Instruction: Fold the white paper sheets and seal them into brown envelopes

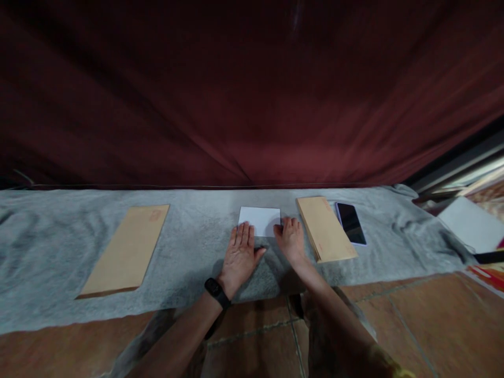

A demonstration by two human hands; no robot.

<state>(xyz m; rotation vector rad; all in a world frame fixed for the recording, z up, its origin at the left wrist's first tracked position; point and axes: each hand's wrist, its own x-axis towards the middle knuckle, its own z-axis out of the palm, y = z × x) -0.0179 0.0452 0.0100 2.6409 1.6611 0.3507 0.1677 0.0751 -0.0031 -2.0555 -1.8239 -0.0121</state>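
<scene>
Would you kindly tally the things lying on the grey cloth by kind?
Brown envelopes: 2, a single one at left and a stack at right
White paper: 1
Phone: 1
Total: 4

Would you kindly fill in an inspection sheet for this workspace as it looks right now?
Surface: grey cloth spread over a tiled floor.
Job's things: white sheet, folded or small, flat on the cloth.
Hands: left hand flat, fingertips on the sheet's near edge; right hand flat at its right corner. Neither grips anything.
Clutter: single brown envelope at left; brown envelope stack at right; dark-screened phone beside the stack.
Cables: nothing seen.
Surroundings: dark red curtain behind; black watch on the left wrist; papers at far right.
</scene>
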